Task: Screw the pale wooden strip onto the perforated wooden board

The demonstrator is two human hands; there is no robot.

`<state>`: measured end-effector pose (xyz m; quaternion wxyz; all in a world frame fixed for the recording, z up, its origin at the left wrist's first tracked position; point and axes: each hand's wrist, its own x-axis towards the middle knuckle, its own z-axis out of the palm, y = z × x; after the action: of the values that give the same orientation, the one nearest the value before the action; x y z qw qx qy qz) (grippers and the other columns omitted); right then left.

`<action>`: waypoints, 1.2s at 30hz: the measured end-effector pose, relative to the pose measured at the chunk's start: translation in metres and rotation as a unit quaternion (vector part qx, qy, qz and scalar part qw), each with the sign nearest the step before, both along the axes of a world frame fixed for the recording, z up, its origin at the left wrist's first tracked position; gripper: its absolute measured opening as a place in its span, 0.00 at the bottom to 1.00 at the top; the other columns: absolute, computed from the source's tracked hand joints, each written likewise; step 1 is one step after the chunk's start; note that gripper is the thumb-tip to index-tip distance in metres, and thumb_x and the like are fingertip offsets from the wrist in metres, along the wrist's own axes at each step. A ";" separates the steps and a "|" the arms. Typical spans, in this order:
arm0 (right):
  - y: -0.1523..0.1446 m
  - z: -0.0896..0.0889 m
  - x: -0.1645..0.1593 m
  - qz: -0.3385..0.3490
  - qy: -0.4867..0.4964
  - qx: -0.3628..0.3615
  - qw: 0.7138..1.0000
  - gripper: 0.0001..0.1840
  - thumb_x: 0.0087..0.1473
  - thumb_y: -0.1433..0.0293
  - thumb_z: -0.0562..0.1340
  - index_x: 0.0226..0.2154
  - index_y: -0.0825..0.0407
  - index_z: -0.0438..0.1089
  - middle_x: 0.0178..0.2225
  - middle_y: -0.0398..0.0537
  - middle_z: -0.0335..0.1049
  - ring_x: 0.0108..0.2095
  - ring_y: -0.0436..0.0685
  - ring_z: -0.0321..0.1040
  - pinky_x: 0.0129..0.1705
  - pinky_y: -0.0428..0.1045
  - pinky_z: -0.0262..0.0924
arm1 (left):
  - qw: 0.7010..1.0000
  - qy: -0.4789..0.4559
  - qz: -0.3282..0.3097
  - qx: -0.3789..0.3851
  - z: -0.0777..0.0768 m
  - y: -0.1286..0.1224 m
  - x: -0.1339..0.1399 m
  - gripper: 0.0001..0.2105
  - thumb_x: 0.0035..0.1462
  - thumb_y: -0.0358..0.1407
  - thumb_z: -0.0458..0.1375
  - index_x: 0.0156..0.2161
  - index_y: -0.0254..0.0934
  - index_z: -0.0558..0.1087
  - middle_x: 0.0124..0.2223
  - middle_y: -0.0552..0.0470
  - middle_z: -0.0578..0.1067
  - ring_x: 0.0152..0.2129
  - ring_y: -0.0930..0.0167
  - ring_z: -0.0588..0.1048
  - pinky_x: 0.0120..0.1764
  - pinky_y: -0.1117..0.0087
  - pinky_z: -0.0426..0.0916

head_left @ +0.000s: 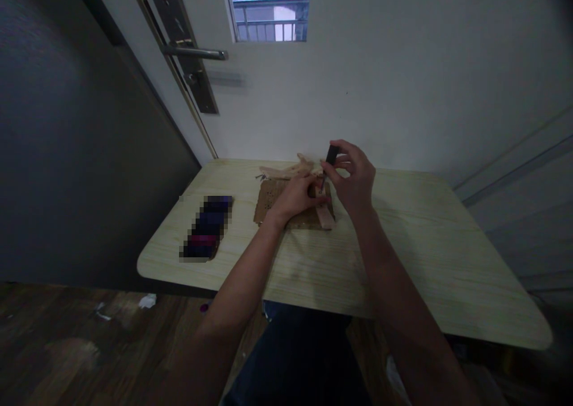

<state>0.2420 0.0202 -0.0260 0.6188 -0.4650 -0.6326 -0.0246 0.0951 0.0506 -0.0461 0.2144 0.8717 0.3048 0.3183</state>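
A brown perforated board (pixel 270 200) lies on the pale wooden table (pixel 403 257). My left hand (pixel 298 196) rests on it and pinches a light wooden strip (pixel 326 217) that lies across the board's right edge. My right hand (pixel 353 176) hovers just above, gripping a small tool with a dark handle (pixel 332 154) held upright, its tip pointing down at the strip between both hands. More pale wooden pieces (pixel 290 168) lie at the far edge of the board, partly hidden by my hands.
A dark blurred-out object (pixel 206 227) lies on the table's left part. A white door with a metal lever handle (pixel 197 52) and a small window (pixel 271 7) stands behind the table. Paper scraps (pixel 147 300) lie on the dark wooden floor.
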 end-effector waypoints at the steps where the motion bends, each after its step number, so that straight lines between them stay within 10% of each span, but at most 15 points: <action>1: 0.000 0.000 0.000 0.001 -0.001 -0.001 1.000 0.19 0.53 0.64 0.63 0.49 0.45 0.69 0.44 0.46 0.73 0.33 0.51 0.73 0.36 0.49 0.75 | 1.000 -0.001 -0.001 -0.003 0.000 0.000 0.000 0.13 0.50 0.39 0.67 0.36 0.33 0.74 0.40 0.46 0.73 0.39 0.65 0.72 0.44 0.63 0.67; 27: -0.002 -0.007 -0.002 0.060 0.027 -0.060 0.996 0.28 0.57 0.64 0.56 0.60 0.42 0.58 0.47 0.48 0.74 0.39 0.53 0.76 0.39 0.48 0.76 | 1.000 0.000 0.004 -0.006 0.000 0.000 0.000 0.13 0.50 0.38 0.68 0.37 0.32 0.74 0.41 0.46 0.74 0.37 0.65 0.72 0.42 0.63 0.69; 36: -0.009 0.001 -0.004 0.071 0.064 -0.055 0.994 0.18 0.55 0.60 0.60 0.49 0.43 0.65 0.41 0.44 0.74 0.37 0.51 0.76 0.34 0.46 0.75 | 1.000 0.001 0.007 -0.002 0.001 -0.001 0.000 0.14 0.50 0.39 0.68 0.38 0.32 0.74 0.42 0.45 0.74 0.39 0.64 0.72 0.44 0.62 0.68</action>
<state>0.2380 0.0116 -0.0246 0.6320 -0.4525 -0.6235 0.0841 0.0948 0.0492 -0.0450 0.2141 0.8693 0.3114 0.3185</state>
